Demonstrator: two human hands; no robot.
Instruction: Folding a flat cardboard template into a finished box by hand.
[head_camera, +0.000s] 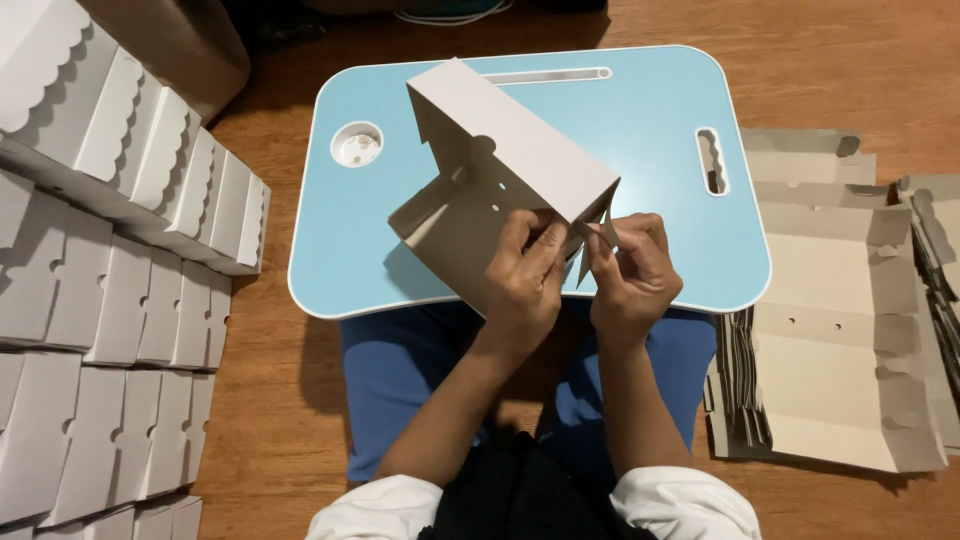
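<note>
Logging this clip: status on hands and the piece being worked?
Left hand and right hand both pinching the half-folded grey cardboard box at its near corner. Box over pale blue lap table. Nothing obstructing.

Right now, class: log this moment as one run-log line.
left hand: grips half-folded cardboard box | right hand: pinches its corner flap | surface: blue lap table | right: flat blanks | left: folded boxes

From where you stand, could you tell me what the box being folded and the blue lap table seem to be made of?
The half-folded box looks like thin matte paperboard, white outside and grey-brown inside, with creased flaps and punched holes. The lap table seems to be smooth light-blue plastic or laminate with a white rim; which one is unclear.
</note>
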